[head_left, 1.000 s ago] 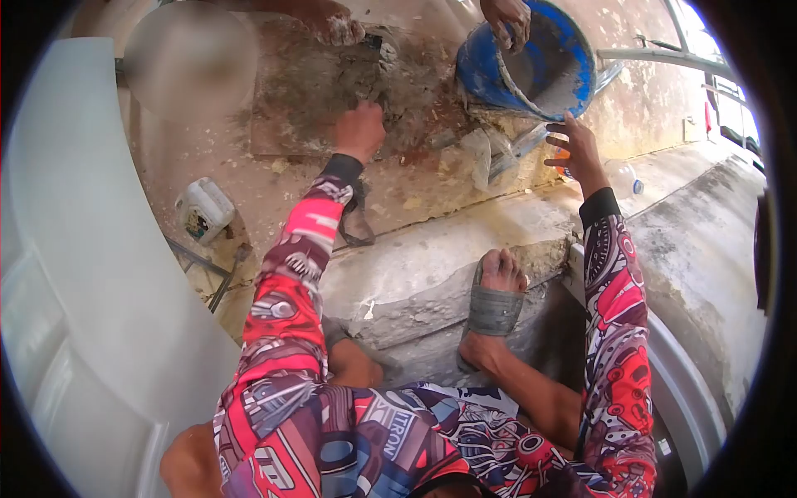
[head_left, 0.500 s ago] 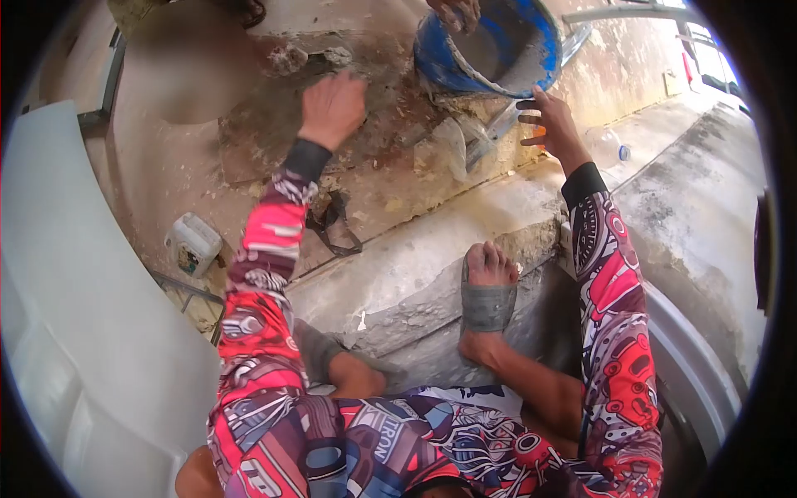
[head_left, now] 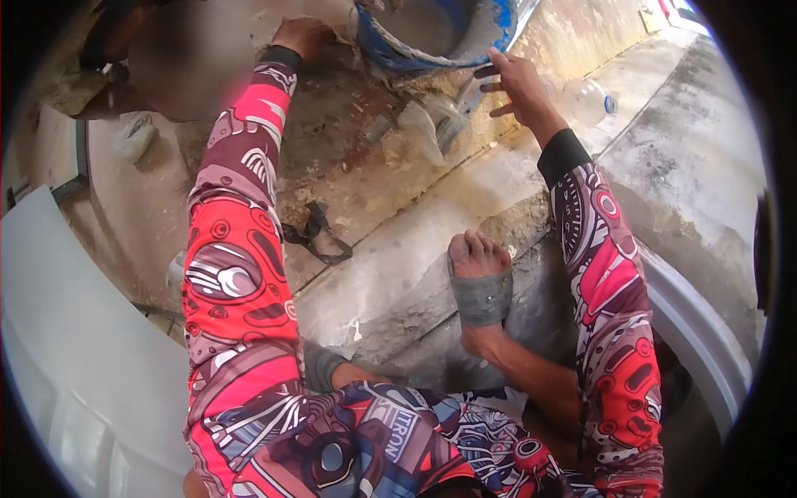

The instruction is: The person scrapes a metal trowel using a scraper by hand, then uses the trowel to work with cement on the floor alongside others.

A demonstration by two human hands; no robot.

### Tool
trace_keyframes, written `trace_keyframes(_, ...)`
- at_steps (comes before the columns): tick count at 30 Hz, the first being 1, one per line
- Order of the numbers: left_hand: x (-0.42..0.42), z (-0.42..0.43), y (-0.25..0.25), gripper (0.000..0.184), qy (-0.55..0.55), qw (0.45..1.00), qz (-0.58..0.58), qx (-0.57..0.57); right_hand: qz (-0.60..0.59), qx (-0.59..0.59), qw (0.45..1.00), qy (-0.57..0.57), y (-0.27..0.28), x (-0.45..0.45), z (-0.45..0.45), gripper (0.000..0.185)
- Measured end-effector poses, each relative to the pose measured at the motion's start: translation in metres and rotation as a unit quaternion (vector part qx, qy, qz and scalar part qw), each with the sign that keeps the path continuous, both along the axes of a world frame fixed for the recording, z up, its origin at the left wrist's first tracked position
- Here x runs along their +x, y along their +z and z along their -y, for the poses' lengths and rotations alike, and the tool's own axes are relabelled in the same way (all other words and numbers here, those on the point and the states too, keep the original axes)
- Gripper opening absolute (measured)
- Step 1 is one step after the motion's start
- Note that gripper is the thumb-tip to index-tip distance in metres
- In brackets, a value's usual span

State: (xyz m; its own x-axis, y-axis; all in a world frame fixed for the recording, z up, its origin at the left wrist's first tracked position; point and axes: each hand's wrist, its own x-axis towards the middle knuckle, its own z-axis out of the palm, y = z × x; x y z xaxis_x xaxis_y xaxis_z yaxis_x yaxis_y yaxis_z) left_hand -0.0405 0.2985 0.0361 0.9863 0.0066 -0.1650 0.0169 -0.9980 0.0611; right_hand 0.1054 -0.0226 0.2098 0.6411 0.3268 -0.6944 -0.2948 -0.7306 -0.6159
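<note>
My left hand (head_left: 304, 38) reaches far forward over the mortar-smeared board (head_left: 332, 116), at the top left. Its fingers are too dark and blurred to make out, and so is anything in them. My right hand (head_left: 519, 87) is at the near right side of the blue bucket (head_left: 386, 51), thumb and fingers apart, fingertips close to the rim. Grey mortar coats the inside of the bucket, which is tilted towards me. At the bucket's top edge a bit of another person's hand (head_left: 374, 4) shows.
A clear plastic bottle (head_left: 585, 101) lies right of my right hand. A dark strap (head_left: 318, 236) and a crumpled plastic bag (head_left: 422, 129) lie on the floor. The concrete ledge (head_left: 390, 241) runs before my feet; a pale curved panel (head_left: 91, 349) stands at left.
My left hand has moved forward and left across the board. The view has shifted, so the bucket and my right hand appear further left. My right hand stays beside the bucket.
</note>
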Motion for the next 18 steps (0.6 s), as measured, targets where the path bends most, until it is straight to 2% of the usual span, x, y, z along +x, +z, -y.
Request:
trace_keyframes(5, -0.015, 0.014, -0.018, 0.027, -0.049, 0.998, -0.018, -0.044, 0.014, -0.002, 1.000, 0.009, -0.005, 0.001, 0.003, 0.050)
trace_keyframes(8, -0.025, 0.032, -0.006, 0.032, -0.092, 0.987, -0.125, -0.051, 0.013, -0.001, 1.000, 0.003, -0.004, 0.002, 0.002, 0.049)
trace_keyframes(11, -0.052, 0.036, -0.007, 0.027, -0.173, 0.984, -0.015, -0.047, 0.008, -0.003, 1.000, -0.003, -0.005, 0.001, 0.002, 0.048)
trace_keyframes(14, -0.063, 0.046, 0.023, 0.015, -0.210, 0.975, -0.056, -0.038, 0.002, -0.014, 1.000, -0.011, -0.005, 0.002, 0.001, 0.048)
trace_keyframes(18, -0.085, 0.053, 0.020, 0.007, -0.262, 0.959, -0.112, -0.001, -0.005, -0.011, 1.000, -0.018, -0.005, 0.001, 0.002, 0.048)
